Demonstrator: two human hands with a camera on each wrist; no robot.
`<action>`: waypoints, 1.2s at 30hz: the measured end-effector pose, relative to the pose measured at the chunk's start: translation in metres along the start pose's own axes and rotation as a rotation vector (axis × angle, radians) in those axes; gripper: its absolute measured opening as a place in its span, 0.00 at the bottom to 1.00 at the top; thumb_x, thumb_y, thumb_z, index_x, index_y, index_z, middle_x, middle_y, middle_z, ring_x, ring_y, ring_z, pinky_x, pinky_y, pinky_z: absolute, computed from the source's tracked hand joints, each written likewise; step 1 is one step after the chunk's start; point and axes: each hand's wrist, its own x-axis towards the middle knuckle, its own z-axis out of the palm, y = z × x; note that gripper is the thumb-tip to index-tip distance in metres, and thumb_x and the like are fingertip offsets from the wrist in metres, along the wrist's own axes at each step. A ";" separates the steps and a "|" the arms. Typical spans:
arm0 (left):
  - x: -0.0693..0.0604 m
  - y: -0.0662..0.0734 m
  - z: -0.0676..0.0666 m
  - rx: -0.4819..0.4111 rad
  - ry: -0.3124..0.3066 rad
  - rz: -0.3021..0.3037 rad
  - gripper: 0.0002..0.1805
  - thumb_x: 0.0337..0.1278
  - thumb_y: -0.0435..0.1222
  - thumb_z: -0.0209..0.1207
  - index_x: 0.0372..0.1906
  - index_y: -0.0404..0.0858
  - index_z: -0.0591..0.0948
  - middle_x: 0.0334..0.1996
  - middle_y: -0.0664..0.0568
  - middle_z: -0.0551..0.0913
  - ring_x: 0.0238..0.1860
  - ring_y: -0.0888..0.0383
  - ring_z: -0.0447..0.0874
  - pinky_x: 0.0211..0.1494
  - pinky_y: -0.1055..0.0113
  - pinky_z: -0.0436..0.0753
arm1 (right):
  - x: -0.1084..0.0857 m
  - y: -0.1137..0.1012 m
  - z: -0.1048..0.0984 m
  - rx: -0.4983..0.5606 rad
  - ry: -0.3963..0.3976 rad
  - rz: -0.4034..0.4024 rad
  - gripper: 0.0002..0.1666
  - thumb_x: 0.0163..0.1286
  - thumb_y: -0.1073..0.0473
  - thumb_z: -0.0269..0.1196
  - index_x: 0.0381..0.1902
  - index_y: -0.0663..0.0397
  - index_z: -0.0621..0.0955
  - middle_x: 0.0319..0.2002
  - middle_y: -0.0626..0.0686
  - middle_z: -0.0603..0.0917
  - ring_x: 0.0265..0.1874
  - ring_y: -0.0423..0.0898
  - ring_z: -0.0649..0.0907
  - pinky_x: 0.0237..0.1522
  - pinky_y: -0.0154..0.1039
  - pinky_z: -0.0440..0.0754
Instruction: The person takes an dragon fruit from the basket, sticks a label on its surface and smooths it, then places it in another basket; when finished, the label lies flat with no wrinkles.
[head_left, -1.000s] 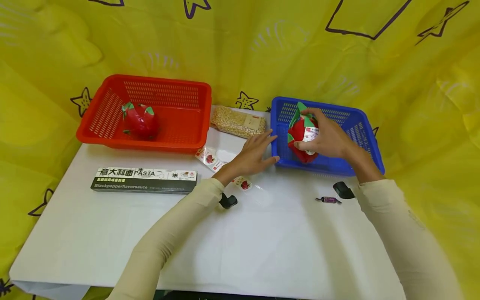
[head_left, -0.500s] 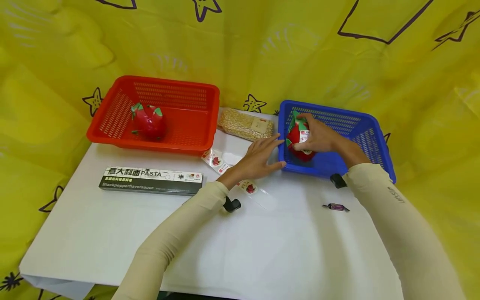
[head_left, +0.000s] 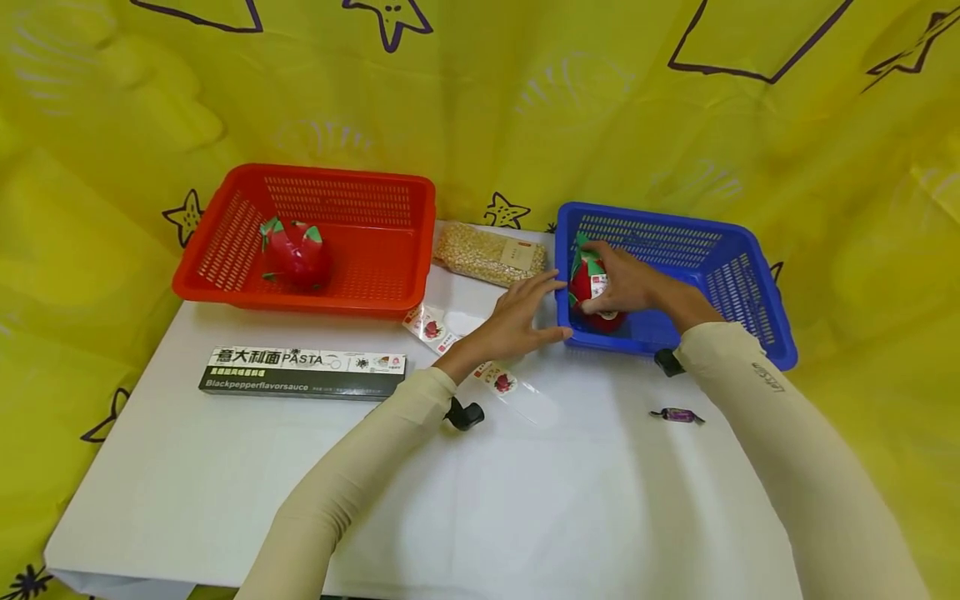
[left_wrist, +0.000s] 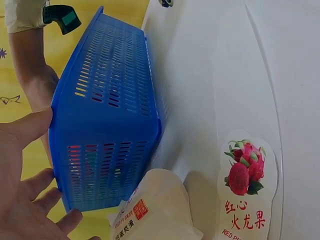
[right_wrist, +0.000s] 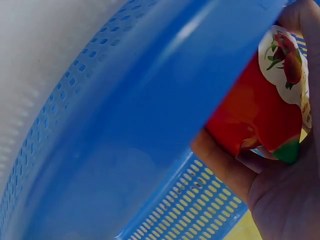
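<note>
While gripping a red, green-tipped dragon fruit (right_wrist: 262, 112) with the right hand (head_left: 626, 279) — thumb and fingers curled around it — reaches down into the left end of a blue basket (left_wrist: 102, 125). Has the fruit within the basket walls, close to the left side, with a pale printed label (head_left: 598, 285) visible between finger and thumb. Cannot tell about contact between fruit and basket floor.

Spreads the left hand (head_left: 517, 321) wide, holding nothing, with thumb and fingertips at the rim of the basket's left end.

Works over a white table (head_left: 555, 508), in front of a yellow cloth (head_left: 480, 100) drawn with dark stars. Has a second red fruit (head_left: 300, 257) at far left, inside a red basket (head_left: 367, 200), and a bag of yellow grain (head_left: 480, 252) between the two baskets. Has a pasta box (head_left: 300, 372) in front of the red basket, clear wrappers (head_left: 504, 382) under and beside the left forearm, and a small purple candy (head_left: 678, 415) near the right sleeve (head_left: 765, 417). Wears pale sleeves — plus a black device (head_left: 467, 414) at each wrist.
</note>
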 end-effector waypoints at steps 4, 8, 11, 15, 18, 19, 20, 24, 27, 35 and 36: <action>0.000 -0.001 0.000 -0.013 -0.004 -0.015 0.43 0.70 0.50 0.68 0.83 0.47 0.62 0.87 0.54 0.48 0.85 0.49 0.43 0.86 0.42 0.47 | 0.001 0.000 0.001 -0.001 -0.017 0.017 0.61 0.65 0.50 0.75 0.83 0.54 0.50 0.66 0.73 0.67 0.60 0.71 0.76 0.57 0.68 0.83; 0.001 -0.001 0.001 -0.016 -0.006 -0.019 0.43 0.70 0.50 0.68 0.83 0.48 0.61 0.87 0.54 0.47 0.86 0.49 0.43 0.86 0.42 0.46 | 0.000 0.000 0.002 0.012 -0.040 0.023 0.61 0.66 0.50 0.75 0.83 0.53 0.49 0.65 0.74 0.66 0.58 0.72 0.76 0.55 0.67 0.84; 0.001 -0.002 0.001 -0.016 -0.006 -0.021 0.44 0.70 0.50 0.68 0.83 0.49 0.61 0.87 0.55 0.47 0.86 0.49 0.43 0.86 0.41 0.46 | -0.001 0.001 0.003 0.030 -0.045 0.015 0.60 0.66 0.52 0.74 0.82 0.55 0.49 0.65 0.74 0.66 0.58 0.71 0.76 0.55 0.66 0.85; 0.001 -0.002 0.002 -0.019 -0.003 -0.018 0.44 0.70 0.50 0.67 0.83 0.48 0.61 0.87 0.54 0.47 0.85 0.48 0.43 0.86 0.40 0.46 | 0.001 0.002 0.004 0.063 -0.060 0.002 0.60 0.66 0.54 0.73 0.82 0.60 0.49 0.65 0.72 0.68 0.58 0.68 0.77 0.57 0.65 0.84; 0.000 -0.003 0.001 -0.020 -0.002 -0.015 0.43 0.71 0.50 0.67 0.83 0.47 0.61 0.87 0.54 0.47 0.86 0.48 0.43 0.86 0.40 0.45 | 0.003 0.003 0.004 0.111 -0.077 0.005 0.61 0.66 0.54 0.72 0.83 0.62 0.47 0.66 0.72 0.69 0.58 0.67 0.77 0.58 0.63 0.84; 0.000 -0.003 0.001 -0.019 -0.002 -0.016 0.43 0.71 0.50 0.67 0.83 0.47 0.61 0.87 0.54 0.47 0.86 0.48 0.43 0.86 0.40 0.45 | 0.003 0.003 0.004 0.124 -0.080 0.003 0.61 0.66 0.54 0.72 0.83 0.63 0.46 0.66 0.72 0.69 0.58 0.67 0.77 0.58 0.63 0.84; 0.000 -0.003 0.002 -0.019 -0.002 -0.014 0.43 0.71 0.50 0.67 0.83 0.47 0.61 0.87 0.54 0.47 0.86 0.48 0.43 0.86 0.40 0.46 | 0.002 0.003 0.004 0.135 -0.081 0.003 0.62 0.66 0.54 0.71 0.83 0.63 0.46 0.66 0.72 0.69 0.58 0.67 0.77 0.58 0.62 0.84; -0.001 -0.002 0.001 -0.027 -0.004 -0.010 0.42 0.71 0.49 0.67 0.83 0.48 0.62 0.87 0.54 0.47 0.86 0.48 0.42 0.85 0.38 0.46 | 0.002 0.003 0.003 0.165 -0.068 -0.004 0.63 0.67 0.55 0.71 0.83 0.65 0.44 0.65 0.73 0.69 0.58 0.67 0.78 0.58 0.62 0.84; -0.002 -0.003 0.001 -0.027 0.001 -0.006 0.41 0.71 0.49 0.67 0.83 0.47 0.63 0.87 0.53 0.47 0.86 0.47 0.43 0.85 0.38 0.47 | 0.003 0.003 0.004 0.179 -0.051 -0.020 0.63 0.67 0.56 0.71 0.83 0.67 0.44 0.65 0.73 0.70 0.58 0.67 0.78 0.58 0.63 0.84; 0.000 -0.001 0.001 -0.015 0.001 -0.009 0.41 0.71 0.49 0.67 0.82 0.48 0.64 0.87 0.55 0.49 0.86 0.48 0.43 0.85 0.39 0.48 | 0.002 0.005 0.002 0.201 -0.060 -0.014 0.62 0.67 0.57 0.70 0.83 0.67 0.43 0.67 0.74 0.68 0.59 0.68 0.77 0.59 0.64 0.83; 0.001 -0.001 0.001 -0.015 0.001 -0.009 0.41 0.71 0.49 0.67 0.82 0.48 0.64 0.87 0.55 0.49 0.86 0.48 0.44 0.85 0.39 0.48 | 0.002 0.005 0.001 0.201 -0.062 -0.011 0.62 0.67 0.56 0.70 0.83 0.67 0.43 0.66 0.74 0.68 0.58 0.68 0.77 0.58 0.64 0.83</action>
